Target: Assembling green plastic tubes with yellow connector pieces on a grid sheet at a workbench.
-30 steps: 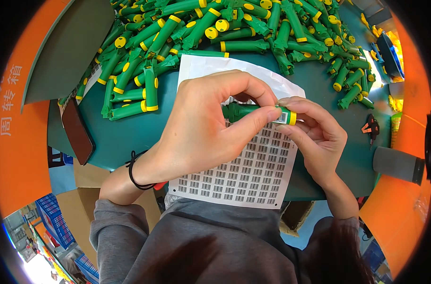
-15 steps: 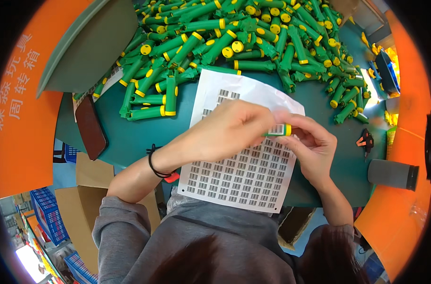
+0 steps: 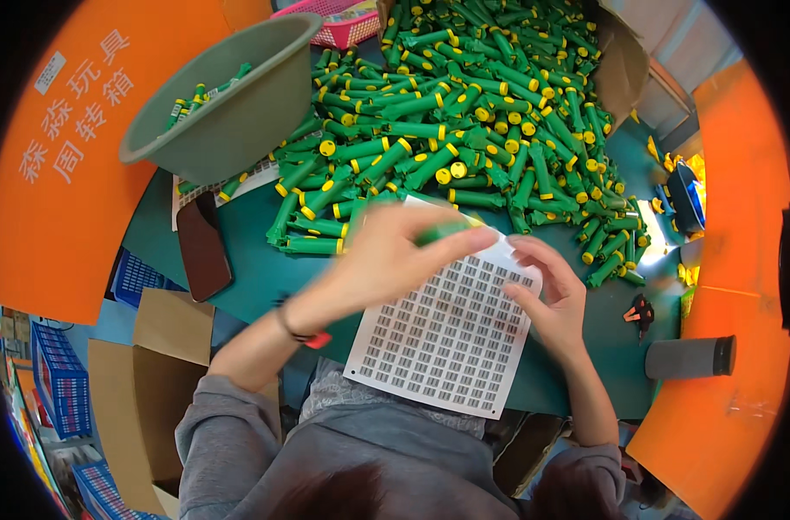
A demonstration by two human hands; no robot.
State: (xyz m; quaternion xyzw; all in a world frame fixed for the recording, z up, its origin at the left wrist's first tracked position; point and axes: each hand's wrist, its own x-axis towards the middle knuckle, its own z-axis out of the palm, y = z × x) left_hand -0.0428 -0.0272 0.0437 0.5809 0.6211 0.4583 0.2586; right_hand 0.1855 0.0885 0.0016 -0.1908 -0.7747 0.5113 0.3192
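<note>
My left hand [image 3: 382,260], blurred by motion, is closed around a green plastic tube [image 3: 440,232] with a yellow end, above the upper part of a white sticker sheet [image 3: 442,334]. Rows of small black-and-white labels cover the sheet, which slopes from the table toward my lap. At its upper right edge is my right hand [image 3: 558,299], thumb and fingers curved and apart, with no tube between them. Just beyond the hands lies a big heap of green tubes [image 3: 499,113] with yellow caps.
A grey-green tub [image 3: 230,113] holding a few tubes stands at the far left, near a dark red phone-like case [image 3: 202,247]. On the right are small orange-and-black snips [image 3: 639,316] and a grey cup [image 3: 689,357]. An open cardboard box [image 3: 117,416] sits below left.
The tube has left my right fingers and moved left in my left hand. My right hand has opened beside the sheet. The view has shifted, showing more of the heap and tub.
</note>
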